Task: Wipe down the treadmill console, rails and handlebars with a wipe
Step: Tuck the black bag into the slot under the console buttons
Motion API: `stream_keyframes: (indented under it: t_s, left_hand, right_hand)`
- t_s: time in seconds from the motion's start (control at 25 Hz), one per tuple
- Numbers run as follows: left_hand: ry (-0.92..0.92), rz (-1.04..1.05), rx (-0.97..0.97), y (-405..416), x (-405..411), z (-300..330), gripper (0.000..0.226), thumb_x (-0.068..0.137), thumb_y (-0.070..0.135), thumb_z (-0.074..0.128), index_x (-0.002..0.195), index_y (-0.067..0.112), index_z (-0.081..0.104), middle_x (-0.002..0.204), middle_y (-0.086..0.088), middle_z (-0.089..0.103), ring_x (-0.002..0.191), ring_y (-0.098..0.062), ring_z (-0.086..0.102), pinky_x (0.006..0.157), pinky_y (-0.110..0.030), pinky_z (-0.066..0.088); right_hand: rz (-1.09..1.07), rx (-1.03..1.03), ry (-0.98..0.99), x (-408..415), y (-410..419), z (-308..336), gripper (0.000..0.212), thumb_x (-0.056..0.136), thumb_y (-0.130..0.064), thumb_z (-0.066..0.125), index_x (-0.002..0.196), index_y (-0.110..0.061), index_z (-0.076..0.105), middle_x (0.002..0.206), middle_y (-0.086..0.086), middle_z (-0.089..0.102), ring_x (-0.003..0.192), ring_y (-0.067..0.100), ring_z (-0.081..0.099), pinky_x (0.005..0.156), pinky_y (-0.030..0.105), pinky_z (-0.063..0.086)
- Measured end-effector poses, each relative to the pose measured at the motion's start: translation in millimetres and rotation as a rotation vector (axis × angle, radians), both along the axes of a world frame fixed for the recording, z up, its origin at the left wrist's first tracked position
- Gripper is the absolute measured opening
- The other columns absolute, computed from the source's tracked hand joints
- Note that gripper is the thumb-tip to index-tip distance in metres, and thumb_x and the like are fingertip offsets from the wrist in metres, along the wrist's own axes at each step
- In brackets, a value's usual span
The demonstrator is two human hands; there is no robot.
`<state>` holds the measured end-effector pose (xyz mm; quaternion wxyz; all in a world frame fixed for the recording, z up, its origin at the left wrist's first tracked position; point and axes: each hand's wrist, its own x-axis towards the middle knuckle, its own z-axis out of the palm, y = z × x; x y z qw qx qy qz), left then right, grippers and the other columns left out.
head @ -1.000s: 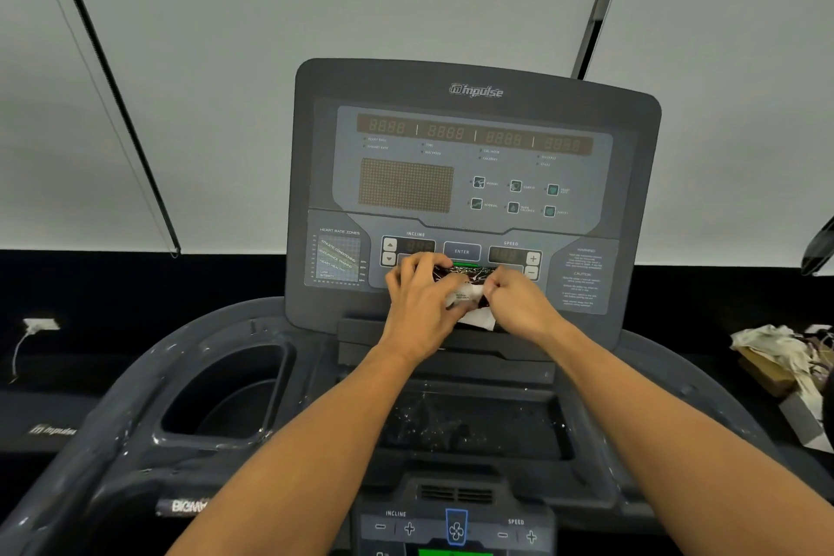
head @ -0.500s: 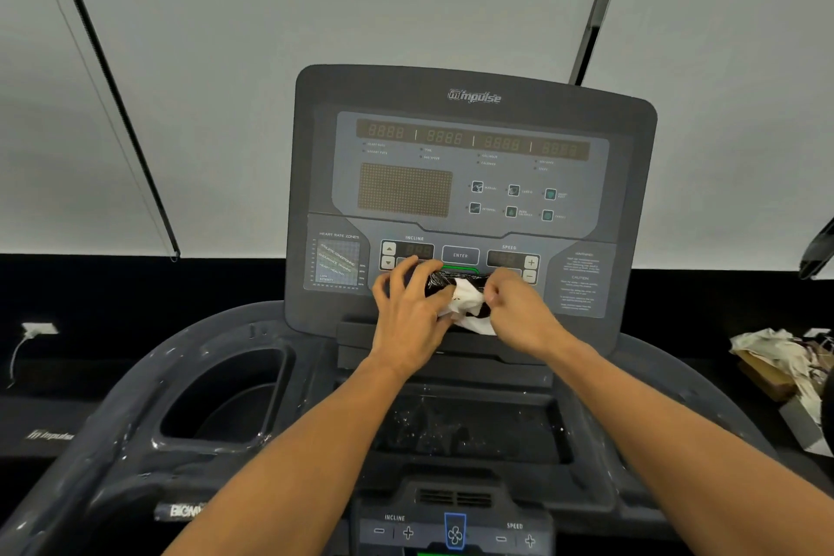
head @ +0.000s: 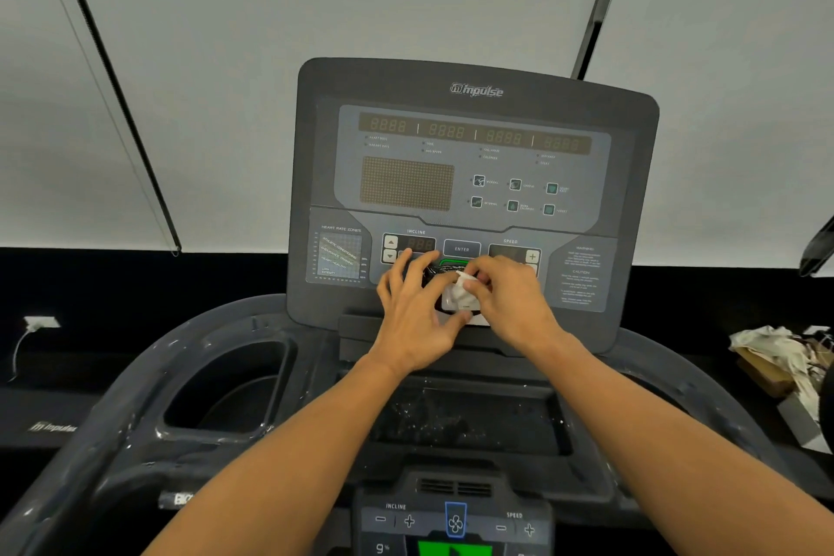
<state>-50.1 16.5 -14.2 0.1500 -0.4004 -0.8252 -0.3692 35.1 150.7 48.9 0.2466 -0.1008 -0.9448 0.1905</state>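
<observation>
Treadmill console point(head: 478, 158) ahead; wipe point(head: 461, 291) btwn my 2 hands: right hand point(head: 510, 298) pinches it, left hand point(head: 413, 312) grips its dark pack point(head: 434, 272).

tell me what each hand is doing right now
Left hand: fingers spread, holding the dark wipe packet.
Right hand: fingers pinching the white wipe.
</observation>
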Motion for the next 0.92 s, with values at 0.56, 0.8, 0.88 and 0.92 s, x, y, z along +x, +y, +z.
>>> stream_keyframes:
  t_s: [0.56,0.8,0.88,0.92]
  left_hand:
    - [-0.275,-0.07,0.0,-6.0,-3.0,28.5,0.021,0.09,0.04,0.058,0.093,0.026,0.073,0.15,0.016,0.035,0.145,-0.01,0.004,0.116,-0.045,0.005]
    - [-0.222,-0.028,-0.032,-4.1,-7.8,27.3,0.017,0.098,0.028,0.058,0.097,0.028,0.075,0.149,0.016,0.038,0.143,-0.015,0.009,0.114,-0.046,0.009]
    - [-0.2,-0.028,-0.04,-4.8,-8.1,26.9,0.015,0.097,0.028,0.061,0.097,0.027,0.076,0.149,0.016,0.038,0.143,-0.014,0.009,0.113,-0.045,0.009]
    - [-0.195,-0.028,-0.039,-5.1,-8.0,27.2,0.015,0.096,0.028,0.062,0.096,0.027,0.077,0.149,0.016,0.038,0.142,-0.014,0.009,0.113,-0.045,0.008]
  right_hand:
    - [-0.2,-0.12,0.109,1.7,-21.7,-8.2,0.012,0.087,-0.02,0.072,0.081,-0.014,0.064,0.078,-0.003,0.06,0.075,0.013,0.053,0.065,0.009,0.034]
    - [-0.227,-0.124,0.057,-4.5,-25.8,-10.7,0.017,0.087,-0.022,0.07,0.073,-0.014,0.075,0.076,0.001,0.067,0.073,0.011,0.057,0.059,0.007,0.029]
    - [-0.234,-0.167,0.045,-7.4,-27.2,-11.9,0.016,0.086,-0.019,0.069,0.072,-0.014,0.075,0.076,0.003,0.068,0.071,0.011,0.058,0.058,0.011,0.037]
    - [-0.236,-0.176,0.04,-8.5,-27.9,-11.7,0.016,0.087,-0.018,0.068,0.073,-0.014,0.075,0.077,0.004,0.068,0.071,0.011,0.059,0.06,0.015,0.043]
